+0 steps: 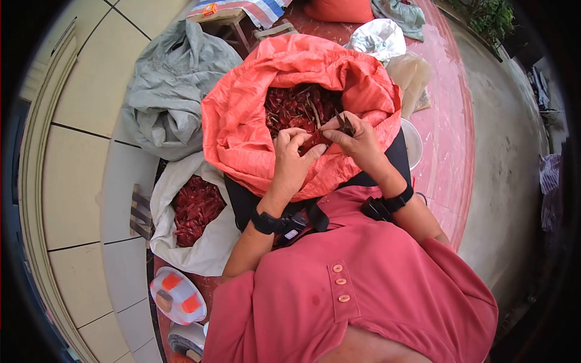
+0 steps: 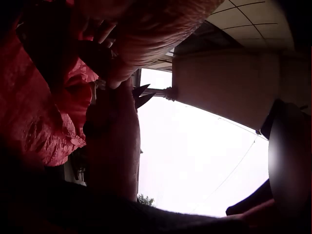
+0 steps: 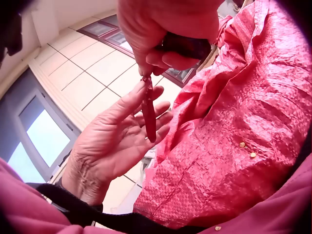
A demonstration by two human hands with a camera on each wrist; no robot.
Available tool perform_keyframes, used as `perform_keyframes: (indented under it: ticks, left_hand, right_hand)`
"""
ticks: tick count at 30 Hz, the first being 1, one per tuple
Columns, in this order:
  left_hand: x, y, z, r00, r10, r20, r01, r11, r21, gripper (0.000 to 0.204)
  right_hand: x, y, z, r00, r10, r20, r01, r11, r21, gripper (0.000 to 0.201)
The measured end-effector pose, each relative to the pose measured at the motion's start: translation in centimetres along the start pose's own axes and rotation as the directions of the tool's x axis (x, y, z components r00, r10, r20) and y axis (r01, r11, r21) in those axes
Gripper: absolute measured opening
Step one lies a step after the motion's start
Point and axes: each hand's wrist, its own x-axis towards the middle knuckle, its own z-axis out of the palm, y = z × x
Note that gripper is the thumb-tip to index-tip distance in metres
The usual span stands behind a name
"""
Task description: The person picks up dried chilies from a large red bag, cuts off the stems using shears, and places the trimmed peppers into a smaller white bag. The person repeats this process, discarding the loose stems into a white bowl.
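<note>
A dried red chili pepper (image 3: pixel 150 114) hangs between both hands over the mouth of a red woven sack (image 1: pixel 242 121). My left hand (image 1: pixel 290 158) holds it between thumb and fingers. In the right wrist view the left hand (image 3: pixel 114 139) lies palm up, with the thumb against the pepper's upper part. My right hand (image 1: pixel 361 145) pinches the top end of the pepper with thumb and forefinger. It also keeps a pair of dark scissors (image 1: pixel 345 123) in its grip, the blades pointing away. Inside the sack lie many dried chilies (image 1: pixel 296 109), some with pale stems.
At the left stands a white sack (image 1: pixel 163 209) of red chilies, with a grey sack (image 1: pixel 163 91) behind it. A white bowl (image 1: pixel 413 144) sits right of the red sack. A plastic basin (image 1: pixel 175 296) with orange patches is at lower left. A stool (image 1: pixel 233 27) stands at the back.
</note>
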Motion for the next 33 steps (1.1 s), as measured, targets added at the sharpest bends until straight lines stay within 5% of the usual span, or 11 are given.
perform_keyframes:
  ticks: [2,5,10,13,16,19,22,25,27,29,33]
  left_hand:
    - [0.4,3.1,-0.6,0.997,0.012,-0.074,-0.020,0.994,-0.107,0.049]
    - [0.6,3.1,-0.5,0.998,0.030,0.058,-0.018,0.978,-0.206,0.051]
    - [0.5,2.9,0.3,0.999,0.032,0.024,-0.030,0.998,-0.062,0.034]
    - [0.8,2.6,0.7,0.999,0.001,0.036,0.001,0.999,-0.037,0.023]
    - [0.9,2.8,0.5,0.984,-0.138,0.115,0.150,0.983,-0.107,0.017]
    - [1.0,2.7,-0.1,0.935,-0.257,0.245,0.301,0.940,-0.161,0.015]
    - [0.7,2.6,-0.4,0.956,-0.163,0.243,0.203,0.968,-0.148,0.011]
    - [0.1,2.7,-0.6,0.981,-0.004,0.195,0.028,0.992,-0.121,0.012]
    - [-0.4,2.2,-0.1,0.979,0.148,0.139,-0.138,0.987,-0.076,0.018]
    - [-0.1,2.3,-0.7,0.980,0.146,0.138,-0.127,0.982,-0.136,0.022]
    - [0.2,2.6,-1.4,0.992,0.073,0.105,-0.037,0.950,-0.310,0.028]
  right_hand:
    - [0.0,-0.1,0.0,0.998,0.053,0.038,-0.057,0.993,0.107,0.009]
    - [-0.1,-0.1,0.5,0.999,0.009,0.047,-0.015,0.991,0.130,0.008]
    - [0.6,1.8,1.1,0.987,-0.134,-0.088,0.137,0.990,0.028,0.009]
    - [0.3,1.4,1.6,0.945,-0.285,-0.159,0.234,0.932,-0.277,0.009]
    - [0.4,1.0,1.7,0.766,-0.642,-0.025,0.433,0.544,-0.719,0.010]
    - [0.3,1.7,1.7,0.797,-0.602,-0.038,0.402,0.577,-0.711,0.011]
    - [-0.1,1.2,2.0,0.964,-0.232,-0.130,0.217,0.969,-0.122,0.012]
    - [0.2,0.5,0.3,0.996,0.093,-0.001,-0.088,0.941,0.326,0.013]
    - [0.1,-0.3,0.0,0.996,0.085,0.019,-0.087,0.947,0.308,0.014]
    - [-0.4,-0.9,0.0,0.994,0.108,0.007,-0.105,0.945,0.309,0.015]
    - [-0.8,-1.2,-1.0,0.945,-0.023,-0.327,0.105,0.966,0.237,0.012]
